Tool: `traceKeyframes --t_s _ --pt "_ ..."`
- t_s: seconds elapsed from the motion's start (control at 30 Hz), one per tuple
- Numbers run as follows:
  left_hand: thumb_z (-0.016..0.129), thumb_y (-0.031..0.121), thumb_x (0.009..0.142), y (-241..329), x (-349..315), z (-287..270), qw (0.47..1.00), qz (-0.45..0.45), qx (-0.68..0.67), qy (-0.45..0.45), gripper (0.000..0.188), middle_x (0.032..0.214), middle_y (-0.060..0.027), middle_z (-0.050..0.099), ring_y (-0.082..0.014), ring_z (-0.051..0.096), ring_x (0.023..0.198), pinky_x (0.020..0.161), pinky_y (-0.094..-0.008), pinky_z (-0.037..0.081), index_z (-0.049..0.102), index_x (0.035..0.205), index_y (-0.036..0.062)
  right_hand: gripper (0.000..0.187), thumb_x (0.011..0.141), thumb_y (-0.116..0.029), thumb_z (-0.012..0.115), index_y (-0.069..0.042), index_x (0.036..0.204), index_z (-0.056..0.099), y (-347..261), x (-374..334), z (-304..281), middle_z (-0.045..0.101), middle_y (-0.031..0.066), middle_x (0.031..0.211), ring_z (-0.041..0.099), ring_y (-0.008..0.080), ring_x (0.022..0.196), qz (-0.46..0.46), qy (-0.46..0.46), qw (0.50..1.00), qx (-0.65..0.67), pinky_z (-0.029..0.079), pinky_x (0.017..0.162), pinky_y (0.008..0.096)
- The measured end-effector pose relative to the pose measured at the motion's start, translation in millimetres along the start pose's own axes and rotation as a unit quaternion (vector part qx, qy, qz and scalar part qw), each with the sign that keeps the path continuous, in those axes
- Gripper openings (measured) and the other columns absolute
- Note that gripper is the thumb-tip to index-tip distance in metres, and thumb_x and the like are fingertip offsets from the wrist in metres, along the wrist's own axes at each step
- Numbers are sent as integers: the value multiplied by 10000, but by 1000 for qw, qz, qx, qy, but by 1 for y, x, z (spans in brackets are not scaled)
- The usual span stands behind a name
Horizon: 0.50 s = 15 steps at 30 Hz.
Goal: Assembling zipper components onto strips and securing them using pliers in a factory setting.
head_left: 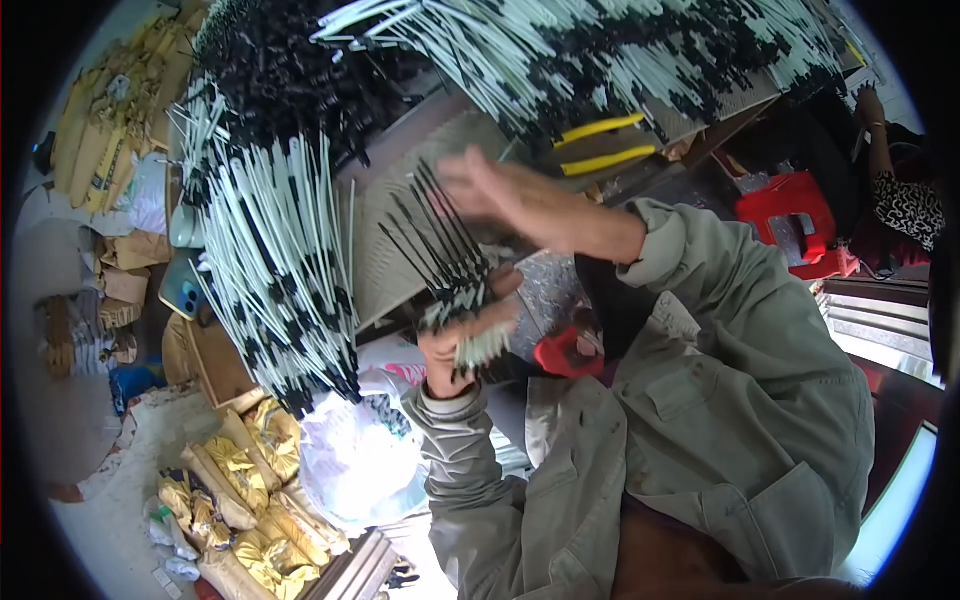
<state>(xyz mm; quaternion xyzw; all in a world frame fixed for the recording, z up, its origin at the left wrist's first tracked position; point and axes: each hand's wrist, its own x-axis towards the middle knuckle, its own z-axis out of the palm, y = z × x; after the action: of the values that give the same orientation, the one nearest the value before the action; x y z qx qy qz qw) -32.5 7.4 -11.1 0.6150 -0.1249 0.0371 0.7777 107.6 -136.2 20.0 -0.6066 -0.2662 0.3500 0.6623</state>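
Observation:
My left hand (462,335) is closed around a bundle of thin black rods (440,235) with pale green and black lower ends. The rods fan upward out of the grip, tips apart. Just right of those tips is my right hand (540,205), its fingers stretched out and blurred by motion. Nothing shows in it, though whether it touches a rod I cannot tell. A big heap of pale green and black thin sticks (270,230) lies left of the bundle on the worktable (400,220). More pale green sticks (490,60) are piled along the far side.
Two yellow handles (605,160) lie beyond my right forearm. A dark heap of black parts (290,80) sits at the far left. Below the table are a translucent plastic bag (350,460) and yellow-wrapped packages (255,500). A red stool (790,215) and another person's arm (880,150) are at right.

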Motion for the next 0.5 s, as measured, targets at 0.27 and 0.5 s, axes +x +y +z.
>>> traceKeyframes --t_s 0.27,0.5 --pt "574 -41 813 14 19 11 990 -45 29 129 179 968 -165 627 -224 599 917 833 -294 448 587 983 -97 171 821 -126 507 -14 878 623 -99 105 -44 626 147 754 607 297 725 -356 105 761 -532 475 652 335" --pt "602 33 814 7 26 5 991 -49 24 120 208 931 -167 638 -230 615 902 830 -310 456 593 988 -79 112 673 -54 534 9 714 617 -56 181 -81 627 174 750 607 357 694 -101 29 619 -778 485 593 422"
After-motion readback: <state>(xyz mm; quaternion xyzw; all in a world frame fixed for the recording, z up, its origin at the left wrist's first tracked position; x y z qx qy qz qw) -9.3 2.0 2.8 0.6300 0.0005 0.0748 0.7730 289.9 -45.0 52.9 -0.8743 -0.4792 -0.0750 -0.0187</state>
